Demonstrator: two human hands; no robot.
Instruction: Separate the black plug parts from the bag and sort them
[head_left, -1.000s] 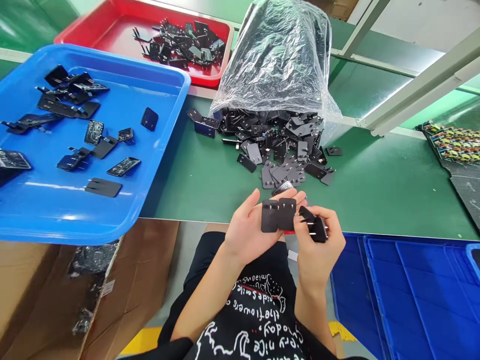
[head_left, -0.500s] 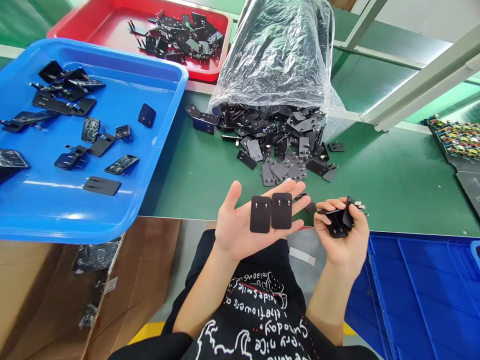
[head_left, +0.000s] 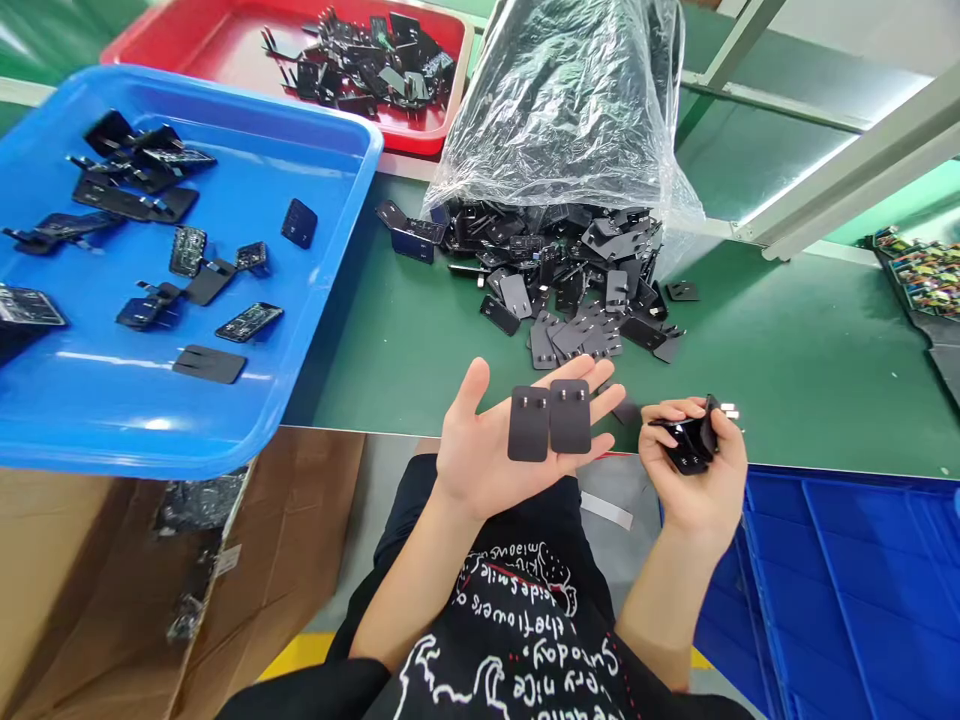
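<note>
My left hand (head_left: 487,460) is palm up over the table's front edge, fingers stretched out and spread. Two black plug plates lie side by side on it: a left plate (head_left: 528,430) and a right plate (head_left: 570,422), each with two small metal prongs facing up. To the right, the fingers of my right hand (head_left: 697,490) are wrapped round black plug pieces (head_left: 688,442), with metal prongs sticking out past the fingers; their number is hidden. Beyond my left fingertips spreads a heap of similar black plug plates (head_left: 574,330).
The heap spills from a clear plastic bag (head_left: 562,110) on the green table (head_left: 810,370). A blue tray (head_left: 225,425) at left and a red tray (head_left: 187,45) behind it hold black pieces. Blue crates (head_left: 862,600) stand at lower right, a cardboard box (head_left: 300,520) at lower left.
The whole view has shifted slightly. The pieces in my right hand have tilted a little. Both plates still lie on my left palm.
</note>
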